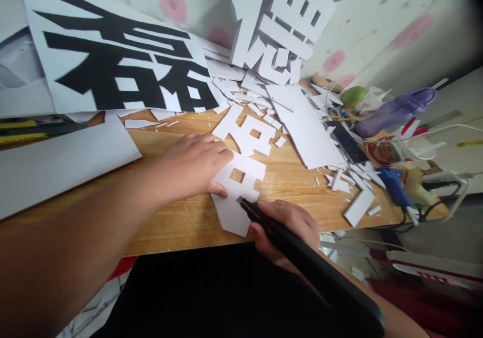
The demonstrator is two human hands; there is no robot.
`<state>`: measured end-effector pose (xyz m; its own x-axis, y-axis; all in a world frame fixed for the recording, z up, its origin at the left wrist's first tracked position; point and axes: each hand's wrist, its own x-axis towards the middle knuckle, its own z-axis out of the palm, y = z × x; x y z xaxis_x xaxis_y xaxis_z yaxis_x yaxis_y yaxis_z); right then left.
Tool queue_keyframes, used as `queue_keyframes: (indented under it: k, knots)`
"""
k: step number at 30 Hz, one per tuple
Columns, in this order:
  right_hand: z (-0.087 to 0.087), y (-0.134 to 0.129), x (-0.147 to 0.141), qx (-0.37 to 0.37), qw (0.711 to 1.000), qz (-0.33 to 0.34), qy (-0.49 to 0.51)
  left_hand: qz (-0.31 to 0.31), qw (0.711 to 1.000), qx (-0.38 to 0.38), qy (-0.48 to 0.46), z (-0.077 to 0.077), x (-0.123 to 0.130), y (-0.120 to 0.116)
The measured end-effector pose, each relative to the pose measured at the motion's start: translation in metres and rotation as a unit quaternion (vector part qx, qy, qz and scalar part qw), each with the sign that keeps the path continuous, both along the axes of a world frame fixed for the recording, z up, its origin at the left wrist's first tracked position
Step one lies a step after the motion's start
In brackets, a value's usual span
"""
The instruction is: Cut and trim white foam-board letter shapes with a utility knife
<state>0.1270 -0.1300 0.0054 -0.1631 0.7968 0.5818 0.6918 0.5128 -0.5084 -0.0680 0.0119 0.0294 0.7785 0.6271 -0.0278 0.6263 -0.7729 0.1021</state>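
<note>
A white foam board piece [239, 220] with a small rectangular opening lies near the table's front edge. My left hand [199, 164] rests on its left side, thumb apart from the fingers and pressing the board. In my right hand [292, 230] is a black utility knife [287, 247], gripped along its body. The blade tip touches or hovers just over the board, below the opening; I cannot tell which. Just beyond sits a cut-out white character piece [247, 132] with a square hole.
Behind are a printed sheet with a black character [124, 51] and a raised white character [279, 31]. White scraps [260, 96] and a board strip [305, 127] lie around. A blue glue gun [394, 187] and paper cup [388, 149] are at right; a white panel [64, 172] at left.
</note>
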Motion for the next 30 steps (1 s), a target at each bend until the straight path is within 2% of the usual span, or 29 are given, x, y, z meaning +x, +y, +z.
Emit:
queue_keyframes:
  k: [4,10,30]
  knots:
    - [-0.002,0.004,0.009,-0.01,1.0,0.012,-0.012,0.025,0.999,-0.039,-0.023,-0.002,-0.001,-0.002]
    - [-0.005,0.011,0.01,0.062,0.995,0.059,-0.041,0.012,0.999,-0.004,0.042,0.003,0.001,-0.004]
    - [0.0,0.014,0.004,0.055,0.993,0.088,-0.062,0.034,0.997,-0.067,0.03,0.001,0.001,-0.001]
